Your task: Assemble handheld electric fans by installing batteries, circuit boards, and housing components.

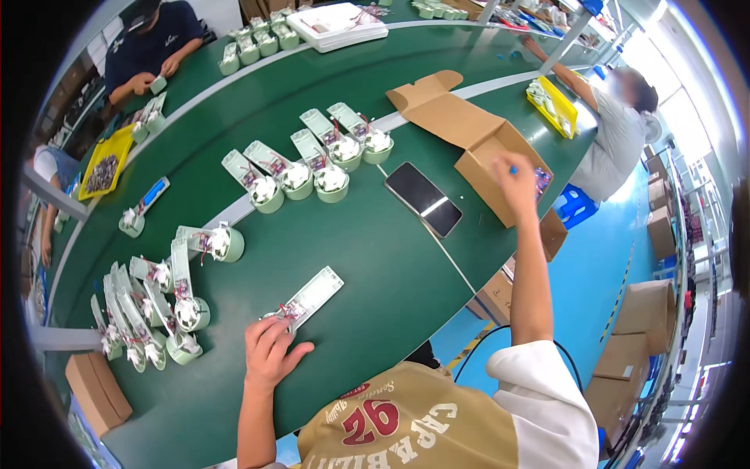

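My left hand [269, 352] rests at the near edge of a pale green housing [316, 291] lying on the table, its curled fingers over the round end and its thumb sticking out. Red wires show beside the fingertips; the round end is mostly covered. Over the open cardboard box [480, 176] at the right, my right hand [516, 184] is closed with a small blue thing [513, 170] at its fingers, too small to name. Small purple and red parts [541, 181] lie in the box beside that hand.
Similar housings with round cups [297, 178] stand in groups at the middle and left. A black phone [424, 198] lies beside the box. Two yellow trays [109, 164] [552, 105], a white foam box [337, 31] and a small brown carton [98, 391] surround the work. Other people sit across and at right.
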{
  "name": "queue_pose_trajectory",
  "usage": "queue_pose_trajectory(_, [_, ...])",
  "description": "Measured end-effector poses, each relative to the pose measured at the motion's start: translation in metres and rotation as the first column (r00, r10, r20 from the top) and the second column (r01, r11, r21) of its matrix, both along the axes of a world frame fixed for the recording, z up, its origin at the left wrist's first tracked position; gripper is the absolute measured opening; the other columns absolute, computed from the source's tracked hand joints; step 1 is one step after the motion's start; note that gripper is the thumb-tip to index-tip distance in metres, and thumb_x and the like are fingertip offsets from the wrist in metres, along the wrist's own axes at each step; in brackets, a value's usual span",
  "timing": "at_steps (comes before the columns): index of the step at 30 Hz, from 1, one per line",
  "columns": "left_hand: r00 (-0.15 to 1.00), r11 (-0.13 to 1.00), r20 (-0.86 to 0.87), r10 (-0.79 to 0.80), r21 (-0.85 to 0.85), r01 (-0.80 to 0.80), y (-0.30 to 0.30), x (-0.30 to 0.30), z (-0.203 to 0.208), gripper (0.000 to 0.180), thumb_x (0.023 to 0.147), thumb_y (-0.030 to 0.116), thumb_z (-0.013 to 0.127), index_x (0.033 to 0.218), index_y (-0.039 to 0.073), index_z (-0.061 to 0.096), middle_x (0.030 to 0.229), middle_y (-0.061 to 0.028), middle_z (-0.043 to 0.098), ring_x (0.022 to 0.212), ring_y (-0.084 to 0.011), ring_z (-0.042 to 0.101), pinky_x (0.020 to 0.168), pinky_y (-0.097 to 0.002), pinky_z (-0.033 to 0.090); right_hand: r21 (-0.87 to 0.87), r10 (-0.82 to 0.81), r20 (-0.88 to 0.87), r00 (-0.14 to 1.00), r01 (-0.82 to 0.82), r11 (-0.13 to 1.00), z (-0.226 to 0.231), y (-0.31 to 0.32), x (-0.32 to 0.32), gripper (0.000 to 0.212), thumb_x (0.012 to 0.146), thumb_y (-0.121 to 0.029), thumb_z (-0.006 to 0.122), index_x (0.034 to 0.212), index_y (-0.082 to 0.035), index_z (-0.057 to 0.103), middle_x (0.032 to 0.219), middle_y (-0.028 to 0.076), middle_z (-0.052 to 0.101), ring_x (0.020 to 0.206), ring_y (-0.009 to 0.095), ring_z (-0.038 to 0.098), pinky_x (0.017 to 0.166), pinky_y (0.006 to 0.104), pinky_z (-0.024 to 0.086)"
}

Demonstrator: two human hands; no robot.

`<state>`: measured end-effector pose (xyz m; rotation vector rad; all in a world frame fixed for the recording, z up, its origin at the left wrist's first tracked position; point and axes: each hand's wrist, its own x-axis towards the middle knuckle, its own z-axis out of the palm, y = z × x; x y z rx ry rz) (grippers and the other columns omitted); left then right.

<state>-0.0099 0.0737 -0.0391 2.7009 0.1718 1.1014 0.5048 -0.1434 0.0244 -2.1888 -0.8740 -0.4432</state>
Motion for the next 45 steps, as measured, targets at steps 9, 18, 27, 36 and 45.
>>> queue_pose_trajectory(9, [0.991,0.99,0.018,0.135,0.041,-0.136,-0.003,-0.005,-0.001,0.043,0.085,0.046,0.079,0.097,0.006,0.066,0.115,-0.0098,0.068,0.11,-0.0362,0.06,0.09,-0.0463,0.051,-0.68,-0.488,0.183,0.853,0.469,0.564,-0.002,-0.038,0.013,0.07,0.077,-0.065,0.073,0.117,-0.007,0.071,0.143,0.024,0.052,0.11,0.041,0.068,0.09,0.0495,0.055])
queue_pose_trajectory(18, [0.987,0.986,0.058,0.151,0.056,-0.155,-0.005,-0.008,-0.003,0.034,0.084,0.04,0.08,0.093,0.009,0.069,0.114,-0.0056,0.068,0.111,-0.0324,0.058,0.087,-0.0452,0.05,-0.492,-0.277,0.409,0.869,0.466,0.736,-0.013,-0.072,0.011,0.034,0.09,-0.036,0.066,0.095,-0.004,0.076,0.125,0.017,0.068,0.108,0.042,0.068,0.095,0.0499,0.052])
queue_pose_trajectory(27, [0.983,0.975,0.127,0.131,-0.194,-0.105,-0.061,0.007,0.05,0.023,0.088,0.028,0.078,0.094,0.009,0.067,0.105,-0.0094,0.07,0.099,-0.0332,0.064,0.084,-0.0417,0.052,0.75,0.76,-0.48,0.439,-0.244,0.615,0.032,0.023,-0.164,0.04,0.102,-0.042,0.054,0.108,-0.003,0.054,0.091,0.013,0.06,0.09,0.027,0.063,0.088,0.0432,0.051])
queue_pose_trajectory(36, [0.938,0.588,0.244,0.244,-0.807,0.057,-0.095,0.035,0.076,0.035,0.08,-0.005,0.08,0.114,-0.004,0.07,0.105,-0.0142,0.068,0.078,-0.0158,0.065,0.064,-0.0263,0.053,0.314,0.792,-0.559,0.244,-0.822,0.475,0.04,0.056,-0.297,0.022,0.102,-0.019,0.051,0.092,-0.002,0.06,0.078,0.009,0.058,0.059,0.018,0.052,0.05,0.032,0.041])
queue_pose_trajectory(45, [0.921,0.605,0.226,0.317,-0.796,-0.013,-0.098,0.02,0.055,0.024,0.081,-0.009,0.077,0.103,-0.002,0.072,0.098,-0.0113,0.068,0.071,-0.0179,0.064,0.059,-0.0278,0.051,0.028,0.854,-0.381,0.353,-0.92,0.392,0.019,0.067,-0.31,0.011,0.086,-0.002,0.059,0.095,-0.003,0.066,0.079,0.01,0.061,0.059,0.025,0.057,0.05,0.0353,0.047])
